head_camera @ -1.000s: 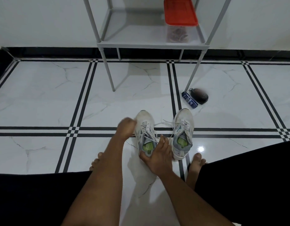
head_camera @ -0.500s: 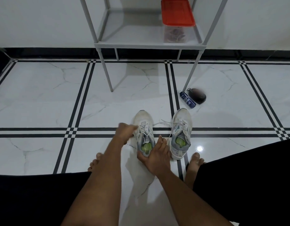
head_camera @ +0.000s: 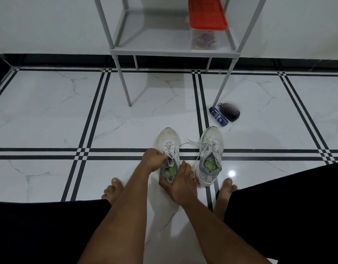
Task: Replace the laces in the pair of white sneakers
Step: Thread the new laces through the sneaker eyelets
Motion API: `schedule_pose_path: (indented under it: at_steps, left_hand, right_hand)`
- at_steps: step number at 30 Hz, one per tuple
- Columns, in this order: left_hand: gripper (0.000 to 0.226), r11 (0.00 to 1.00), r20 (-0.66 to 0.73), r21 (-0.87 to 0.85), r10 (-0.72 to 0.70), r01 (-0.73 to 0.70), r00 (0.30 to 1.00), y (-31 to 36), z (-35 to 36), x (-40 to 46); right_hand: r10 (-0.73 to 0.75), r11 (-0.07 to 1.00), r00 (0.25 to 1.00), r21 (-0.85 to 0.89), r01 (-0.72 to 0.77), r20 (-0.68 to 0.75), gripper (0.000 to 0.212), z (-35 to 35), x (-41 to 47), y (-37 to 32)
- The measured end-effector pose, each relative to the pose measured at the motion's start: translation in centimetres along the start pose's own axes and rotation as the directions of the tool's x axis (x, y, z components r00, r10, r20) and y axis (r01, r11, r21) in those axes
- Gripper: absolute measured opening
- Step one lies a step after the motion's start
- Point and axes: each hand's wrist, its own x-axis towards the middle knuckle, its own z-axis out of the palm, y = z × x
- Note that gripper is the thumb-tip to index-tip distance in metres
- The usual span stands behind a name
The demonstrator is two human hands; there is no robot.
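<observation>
floor point(head_camera: 50, 115): white marble-look tiles with black stripes, carrying both sneakers side by side, toes pointing away from the person
rack point(head_camera: 174, 51): grey, standing beyond the shoes, with a red-lidded box point(head_camera: 207, 14) sitting on its shelf
left sneaker point(head_camera: 167, 138): lying between the two hands; white upper looking scuffed and greyish, green insole showing; lace still threaded through the eyelets
right sneaker point(head_camera: 212, 147): sitting just beside it, untouched, its loose lace point(head_camera: 187, 142) trailing across toward the left one
right hand point(head_camera: 180, 182): gripping the heel end, fingers curling round the collar, steadying the shoe
left hand point(head_camera: 153, 159): fingers curling at the top eyelets, seemingly pinching the lace; exact hold too small to tell
step, as I judge: unlacing the left sneaker; pulling one crossing at a time, working from the top downward, keeping the heel pinned so the shoe is not sliding
</observation>
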Motion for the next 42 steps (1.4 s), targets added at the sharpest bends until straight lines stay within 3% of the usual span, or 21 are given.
schedule_pose_path:
  at_steps: [4,5,6,8,9,11,13,15,17,20,22,24,26,28,32,34,38,42]
  left_hand:
    - [0.018,0.916,-0.22,-0.391,-0.002,-0.086,0.976,2.9,-2.8,-0.1]
    - [0.015,0.9,-0.294,-0.416,0.001,-0.129,0.956,4.0,-4.1,0.0]
    - [0.014,0.926,-0.365,-0.341,0.027,-0.16,0.93,4.9,-5.0,0.3]
    - [0.011,0.997,-0.444,-0.003,0.069,-0.078,0.893,5.5,-5.8,0.5]
    - [0.009,0.988,-0.464,0.153,0.074,-0.002,0.883,5.2,-5.6,0.4]
    - [0.031,0.937,-0.51,0.333,0.085,0.105,0.856,3.9,-4.5,-0.1]
    - [0.045,0.918,-0.455,0.372,0.051,0.138,0.889,2.3,-2.7,-0.2]
    - [0.055,0.957,-0.283,0.258,-0.056,0.132,0.958,0.9,-1.0,-0.1]
    - [0.061,0.99,-0.155,0.092,-0.093,0.109,0.983,0.2,0.2,-0.9]
    - [0.046,0.988,-0.181,-0.145,-0.074,0.048,0.981,-0.1,1.3,-0.7]
    - [0.038,0.97,-0.163,-0.237,-0.085,0.044,0.983,-0.1,1.2,-0.4]
    - [0.032,0.971,-0.156,-0.233,-0.085,0.047,0.984,-0.5,1.0,-0.1]
    - [0.029,0.981,-0.169,-0.192,-0.067,0.034,0.983,-0.9,1.3,-0.2]
    - [0.031,0.984,-0.182,-0.179,-0.049,0.016,0.982,-1.1,1.7,-0.1]
    - [0.032,0.988,-0.179,-0.151,-0.049,0.022,0.983,-1.3,1.7,-0.1]
    - [0.031,0.992,-0.181,-0.127,-0.043,0.02,0.983,-1.0,1.8,-0.4]
    - [0.03,0.993,-0.194,-0.117,-0.034,0.012,0.98,-0.6,1.9,-0.9]
    - [0.033,0.997,-0.206,-0.076,-0.016,0.0,0.978,-0.7,1.9,-1.2]
  right_hand:
    - [0.028,0.999,0.996,0.022,-0.03,0.081,0.124,-0.6,0.2,-0.2]
    - [0.026,0.999,0.996,0.025,-0.028,0.083,0.123,-0.6,0.3,-0.2]
    - [0.026,0.999,0.996,0.028,-0.029,0.081,0.123,-0.8,0.3,-0.3]
    - [0.045,0.998,0.996,0.039,-0.048,0.072,0.119,-0.9,0.2,-0.3]
    - [0.054,0.997,0.997,0.048,-0.057,0.054,0.116,-1.0,0.1,-0.4]
    - [0.05,0.996,0.998,0.076,-0.048,-0.035,0.101,-1.4,-0.1,-0.7]
    - [0.008,0.999,0.994,0.046,-0.003,-0.113,0.085,-2.0,0.2,-0.8]
    - [-0.004,0.998,0.992,0.056,0.011,-0.129,0.074,-2.7,0.7,-1.2]
    - [0.06,0.989,0.99,0.138,-0.042,-0.125,0.066,-3.1,1.3,-2.2]
    - [0.196,0.948,0.978,0.266,-0.172,-0.07,0.055,-4.2,2.6,-3.7]
    - [0.336,0.872,0.94,0.359,-0.334,0.059,0.065,-4.6,4.1,-3.9]
    - [0.398,0.828,0.903,0.36,-0.43,0.164,0.08,-4.4,5.4,-3.9]
    - [0.414,0.807,0.883,0.358,-0.469,0.222,0.077,-4.1,6.1,-3.2]
    - [0.451,0.778,0.86,0.366,-0.51,0.24,0.069,-4.3,6.4,-2.9]
    - [0.515,0.771,0.822,0.288,-0.569,0.245,0.093,-5.6,6.9,-2.7]
    - [0.469,0.782,0.819,0.274,-0.559,0.331,0.081,-5.9,7.2,-2.3]
    - [0.448,0.774,0.822,0.309,-0.553,0.351,0.059,-6.0,7.1,-2.3]
    - [0.492,0.661,0.783,0.421,-0.621,0.381,0.036,-6.2,7.3,-3.1]
